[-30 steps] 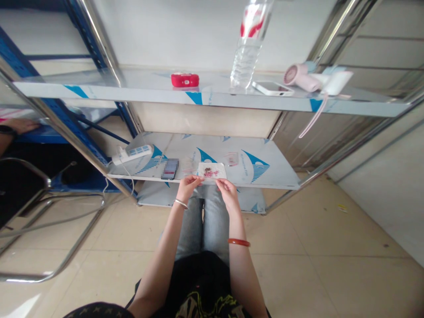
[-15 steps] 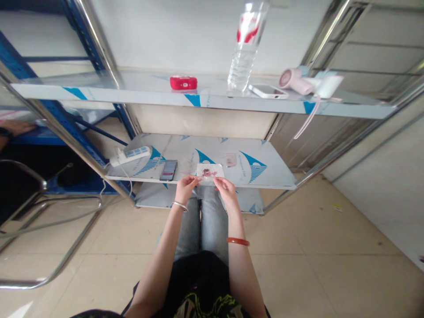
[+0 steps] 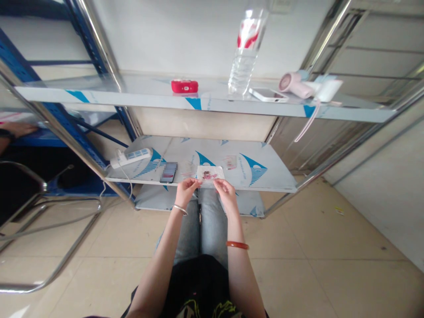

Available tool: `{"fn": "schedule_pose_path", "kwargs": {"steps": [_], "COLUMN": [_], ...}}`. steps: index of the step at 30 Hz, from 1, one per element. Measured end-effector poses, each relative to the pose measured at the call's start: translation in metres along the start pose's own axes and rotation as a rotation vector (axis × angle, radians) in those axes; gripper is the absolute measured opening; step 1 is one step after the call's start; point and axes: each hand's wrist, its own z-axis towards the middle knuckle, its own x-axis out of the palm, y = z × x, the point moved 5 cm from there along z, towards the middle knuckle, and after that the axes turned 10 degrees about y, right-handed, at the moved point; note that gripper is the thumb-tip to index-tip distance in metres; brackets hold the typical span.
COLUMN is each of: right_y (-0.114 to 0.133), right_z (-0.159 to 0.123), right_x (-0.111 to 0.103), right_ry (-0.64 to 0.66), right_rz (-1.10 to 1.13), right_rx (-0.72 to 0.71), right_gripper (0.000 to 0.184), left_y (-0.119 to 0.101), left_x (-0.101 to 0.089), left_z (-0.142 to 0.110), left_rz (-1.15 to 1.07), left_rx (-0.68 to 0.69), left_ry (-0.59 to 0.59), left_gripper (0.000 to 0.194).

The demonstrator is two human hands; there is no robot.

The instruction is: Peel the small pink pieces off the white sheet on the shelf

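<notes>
A small white tray with tiny red and dark bits in it lies at the front edge of the lower steel shelf. My left hand hovers just left of the tray, fingers pinched together. My right hand sits at the tray's near right corner, fingertips also pinched. What either pinch holds is too small to make out. A silver bangle is on my left wrist, an orange one on my right.
A dark phone-like block, a clear bag and a white power strip lie on the lower shelf. The upper shelf holds a red case, water bottle, phone and pink hair dryer. A chair frame stands left.
Both hands have drawn slightly toward me and down from the tray edge. The view shifted a little; the shelf items stay put.
</notes>
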Motion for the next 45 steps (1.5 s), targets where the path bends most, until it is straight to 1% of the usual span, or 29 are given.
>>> {"fn": "schedule_pose_path", "kwargs": {"steps": [3,11,15,19,22,28,31,36,40,45], "right_y": [0.000,-0.009,-0.007,-0.008,-0.007,-0.005,-0.004,-0.005,-0.003,-0.003], "right_z": [0.001,0.005,0.005,0.004,0.004,0.003,0.004,0.004,0.004,0.005], "right_x": [0.001,-0.002,-0.001,0.003,0.006,0.013,0.013,0.015,0.020,0.021], "right_ry": [-0.017,-0.062,-0.056,-0.028,-0.035,0.008,0.005,-0.007,0.030,0.038], "right_rz": [-0.008,0.006,0.014,0.021,0.026,0.092,0.111,0.110,0.114,0.131], "right_rx": [-0.013,0.008,0.001,0.075,0.083,0.072,0.043,0.048,0.042,0.015], "right_gripper": [0.038,0.041,0.042,0.044,0.042,0.036,0.034,0.034,0.033,0.033], "left_y": [-0.003,-0.011,-0.007,-0.002,0.001,0.004,0.003,0.000,-0.004,-0.008], "left_x": [0.001,0.012,0.011,0.007,0.005,0.007,0.009,0.015,0.016,0.016], "left_z": [-0.001,-0.004,-0.003,-0.001,0.000,0.000,-0.001,-0.001,-0.002,-0.004], "left_rz": [0.006,-0.005,-0.004,0.046,0.071,0.074,0.042,0.042,0.115,0.182], "left_rx": [0.002,0.007,0.015,0.023,0.042,0.062,0.063,0.072,0.102,0.102], "left_ry": [0.013,0.111,0.095,0.071,0.068,0.094,0.119,0.169,0.138,0.082], "left_gripper": [0.032,0.034,0.034,0.034,0.032,0.028,0.029,0.030,0.026,0.027]}}
